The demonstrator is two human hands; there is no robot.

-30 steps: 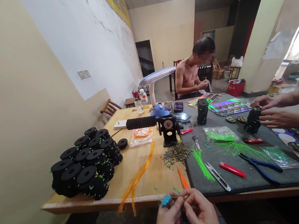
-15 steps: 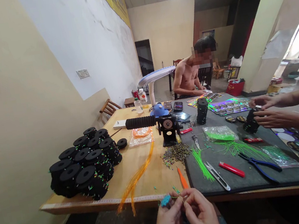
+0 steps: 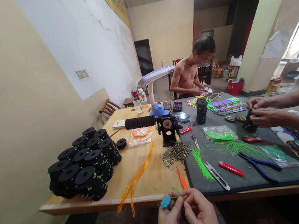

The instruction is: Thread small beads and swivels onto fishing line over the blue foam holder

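Observation:
Just past the near table edge, my left hand (image 3: 168, 222) and my right hand (image 3: 201, 211) meet, fingertips closed in a pinch. Between them runs a thin green strand (image 3: 175, 197), its far end hidden by the fingers. A bumpy turquoise cluster (image 3: 165, 201) sits against the left hand's index finger; how it is held there I cannot tell. Beyond the fingertips lies an orange pointed tool (image 3: 182, 178), with tiny green pieces (image 3: 176, 189) beside it. Small metallic beads (image 3: 180, 152) are heaped farther back, below a black winding device (image 3: 167, 128) with a foam-covered shaft.
Black foam spools (image 3: 84, 175) crowd the left. Orange strands (image 3: 140, 178) hang over the front edge. On the grey mat (image 3: 207, 190) lie green strands (image 3: 201, 164), thread snips (image 3: 217, 176), a red lighter (image 3: 231, 169) and blue-handled pliers (image 3: 260, 166). A co-worker's hands (image 3: 263, 111) hold a spool at right.
My hands stay almost in place, still pinching. The turquoise cluster has turned slightly. The co-worker's hands at right have shifted a little left with the spool.

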